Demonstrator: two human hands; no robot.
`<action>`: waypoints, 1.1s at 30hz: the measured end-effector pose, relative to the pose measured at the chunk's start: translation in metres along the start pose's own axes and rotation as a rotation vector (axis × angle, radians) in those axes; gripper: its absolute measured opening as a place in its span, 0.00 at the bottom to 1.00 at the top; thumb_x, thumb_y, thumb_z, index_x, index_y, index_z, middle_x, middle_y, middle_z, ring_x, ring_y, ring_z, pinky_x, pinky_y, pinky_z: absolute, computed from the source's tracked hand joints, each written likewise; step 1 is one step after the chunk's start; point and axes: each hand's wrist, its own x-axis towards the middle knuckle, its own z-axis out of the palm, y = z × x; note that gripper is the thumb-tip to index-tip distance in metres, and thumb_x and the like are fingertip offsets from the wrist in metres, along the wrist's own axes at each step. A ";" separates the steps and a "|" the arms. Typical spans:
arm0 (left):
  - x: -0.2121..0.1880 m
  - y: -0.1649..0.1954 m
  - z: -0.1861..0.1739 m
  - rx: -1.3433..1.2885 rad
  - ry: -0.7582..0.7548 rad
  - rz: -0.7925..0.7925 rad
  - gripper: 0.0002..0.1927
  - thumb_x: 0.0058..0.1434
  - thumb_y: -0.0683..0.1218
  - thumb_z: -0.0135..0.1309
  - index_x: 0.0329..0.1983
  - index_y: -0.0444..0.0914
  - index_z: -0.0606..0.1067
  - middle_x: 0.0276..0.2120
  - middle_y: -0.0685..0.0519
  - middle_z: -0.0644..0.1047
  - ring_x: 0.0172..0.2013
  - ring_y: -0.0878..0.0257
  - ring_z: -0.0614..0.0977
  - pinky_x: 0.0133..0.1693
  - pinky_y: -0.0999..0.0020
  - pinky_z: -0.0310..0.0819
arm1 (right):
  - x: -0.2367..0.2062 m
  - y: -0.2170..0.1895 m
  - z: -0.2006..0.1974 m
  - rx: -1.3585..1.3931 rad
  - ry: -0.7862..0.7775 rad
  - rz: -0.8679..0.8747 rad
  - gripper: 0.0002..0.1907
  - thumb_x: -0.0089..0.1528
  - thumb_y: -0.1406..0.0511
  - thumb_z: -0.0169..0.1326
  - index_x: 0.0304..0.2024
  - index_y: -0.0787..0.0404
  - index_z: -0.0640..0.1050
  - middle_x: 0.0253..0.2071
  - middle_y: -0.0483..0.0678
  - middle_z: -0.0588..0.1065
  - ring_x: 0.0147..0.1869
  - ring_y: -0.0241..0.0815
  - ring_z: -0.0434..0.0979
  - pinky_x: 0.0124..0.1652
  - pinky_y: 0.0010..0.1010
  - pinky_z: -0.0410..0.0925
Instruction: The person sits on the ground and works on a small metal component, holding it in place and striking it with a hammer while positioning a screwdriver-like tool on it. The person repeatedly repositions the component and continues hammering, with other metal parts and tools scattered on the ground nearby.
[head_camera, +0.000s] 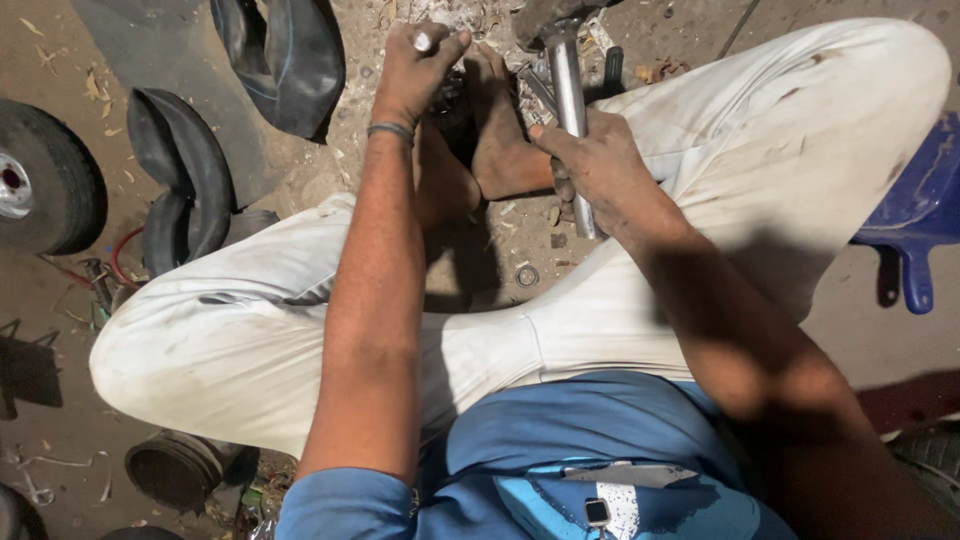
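Hammer: metal shaft, upper centre of frame, head at the top edge. Right hand, fingers wrapped round the lower shaft. Judged heavy, rigid, top-weighted; smooth shaft may slip, best gripped low. Left hand, fingers pinched on a small metal pin above the bare feet. Rubber inner tubes, upper left, on the floor.

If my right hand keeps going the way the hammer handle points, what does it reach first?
Probably the hammer's own head: the right hand grips the metal handle, which points up and away toward it. Beyond lies littered ground near the feet; depth is unclear.
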 end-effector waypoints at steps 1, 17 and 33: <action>0.001 0.001 -0.001 0.018 -0.019 -0.003 0.17 0.64 0.50 0.64 0.27 0.33 0.77 0.18 0.57 0.69 0.23 0.70 0.67 0.27 0.67 0.63 | 0.000 0.000 0.000 -0.012 0.004 -0.007 0.13 0.62 0.61 0.60 0.35 0.63 0.73 0.21 0.42 0.69 0.18 0.34 0.66 0.18 0.30 0.64; -0.016 0.006 0.034 0.039 0.197 0.061 0.17 0.52 0.41 0.60 0.45 0.34 0.76 0.36 0.45 0.82 0.38 0.53 0.86 0.41 0.62 0.79 | -0.011 -0.011 0.007 0.074 0.007 0.022 0.12 0.64 0.62 0.60 0.34 0.60 0.72 0.20 0.41 0.68 0.18 0.32 0.65 0.16 0.28 0.59; -0.035 0.031 0.110 0.614 0.179 0.067 0.06 0.51 0.43 0.57 0.31 0.42 0.82 0.35 0.47 0.82 0.46 0.49 0.81 0.47 0.50 0.75 | -0.016 -0.017 0.008 0.267 0.038 0.027 0.13 0.64 0.63 0.59 0.33 0.58 0.68 0.18 0.41 0.63 0.17 0.33 0.61 0.17 0.26 0.58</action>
